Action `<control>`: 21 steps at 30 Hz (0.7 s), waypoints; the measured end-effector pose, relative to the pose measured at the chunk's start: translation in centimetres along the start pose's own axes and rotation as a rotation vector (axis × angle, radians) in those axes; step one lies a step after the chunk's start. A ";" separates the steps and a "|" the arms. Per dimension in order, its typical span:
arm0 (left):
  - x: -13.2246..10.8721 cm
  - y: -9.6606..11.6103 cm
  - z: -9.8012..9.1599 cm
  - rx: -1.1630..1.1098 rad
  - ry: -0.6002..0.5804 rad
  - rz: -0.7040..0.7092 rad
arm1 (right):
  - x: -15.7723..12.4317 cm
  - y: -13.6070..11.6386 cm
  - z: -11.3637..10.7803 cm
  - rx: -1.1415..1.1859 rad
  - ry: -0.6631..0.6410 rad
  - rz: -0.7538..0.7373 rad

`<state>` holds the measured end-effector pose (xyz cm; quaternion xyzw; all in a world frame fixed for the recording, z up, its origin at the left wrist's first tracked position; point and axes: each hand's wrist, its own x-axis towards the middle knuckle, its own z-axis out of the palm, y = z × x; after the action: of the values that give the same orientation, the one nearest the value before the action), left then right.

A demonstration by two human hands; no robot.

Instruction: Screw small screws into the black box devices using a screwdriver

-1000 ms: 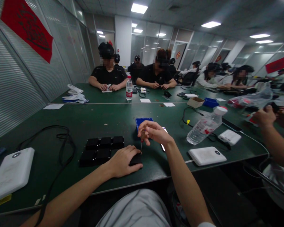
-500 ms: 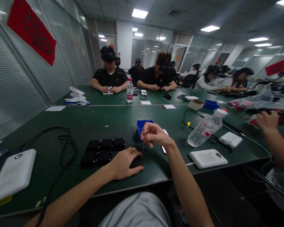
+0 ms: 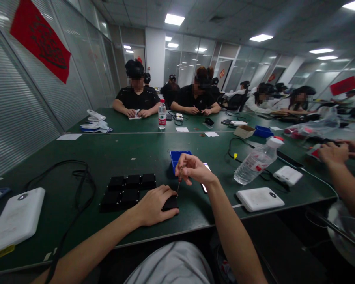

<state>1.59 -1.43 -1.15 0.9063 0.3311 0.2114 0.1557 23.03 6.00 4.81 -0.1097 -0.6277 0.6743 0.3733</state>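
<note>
Under my left hand (image 3: 156,205) lies a small flat black box (image 3: 172,204), partly hidden by the fingers, which press it against the table. My right hand (image 3: 193,169) pinches a small screwdriver (image 3: 180,182) with a reddish part near its shaft. The screwdriver points down, its tip at the black box's far right corner, where a shiny spot shows. Left of my left hand, several similar black boxes (image 3: 128,191) stand in two rows with small bright points at their corners. A blue tray (image 3: 177,157) sits just behind my right hand.
A lit phone (image 3: 205,179) lies beside my right wrist. Further right are a tilted water bottle (image 3: 256,161) and a white power bank (image 3: 260,198). At left lie a black cable (image 3: 88,179) and another white power bank (image 3: 17,217). A co-worker's hands (image 3: 337,152) are at far right.
Both hands stay almost where they were, the screwdriver tip still at the box's corner. The view has shifted very slightly.
</note>
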 end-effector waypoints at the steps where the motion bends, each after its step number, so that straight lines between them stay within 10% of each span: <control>1: 0.0 0.0 0.0 0.003 -0.002 -0.001 | 0.0 0.0 0.0 0.006 -0.003 0.006; 21: 0.0 -0.1 0.0 -0.010 0.005 0.012 | 0.0 0.0 0.1 -0.021 0.036 0.051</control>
<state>1.51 -1.36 -1.20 0.9070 0.3250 0.2162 0.1581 23.02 5.90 4.83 -0.1419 -0.6250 0.6748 0.3660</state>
